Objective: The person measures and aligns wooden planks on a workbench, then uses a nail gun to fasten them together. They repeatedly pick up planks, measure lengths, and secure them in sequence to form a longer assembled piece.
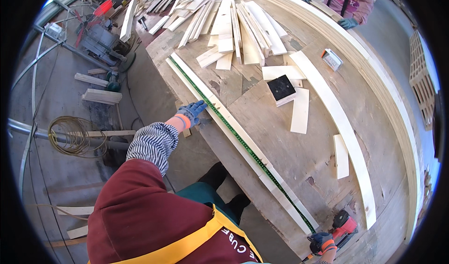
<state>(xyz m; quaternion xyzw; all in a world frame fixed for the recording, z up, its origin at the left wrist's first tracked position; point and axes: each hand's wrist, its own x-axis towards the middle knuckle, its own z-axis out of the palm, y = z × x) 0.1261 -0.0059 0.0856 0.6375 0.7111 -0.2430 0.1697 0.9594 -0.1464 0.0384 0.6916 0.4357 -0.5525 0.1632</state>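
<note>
A green tape measure (241, 142) is stretched along a long pale wooden board (220, 99) at the near edge of the worktable. My left hand (191, 112), in a blue-grey glove with an orange cuff, reaches over the edge. Its outstretched fingers touch the board beside the green blade. At the blade's lower right end, my gloved right hand (322, 241) is curled around the tape measure, whose case is mostly hidden. Close to that hand, a red and black power tool (344, 224) sits on the table.
Several loose wood strips (225, 25) pile up at the far side. A small black-topped block (281, 89) and a small white box (332, 59) stand mid-table. Long stacked boards (374, 72) curve along the right, where a co-worker's gloved hand (348, 23) rests. Coiled hose (70, 135) hangs left.
</note>
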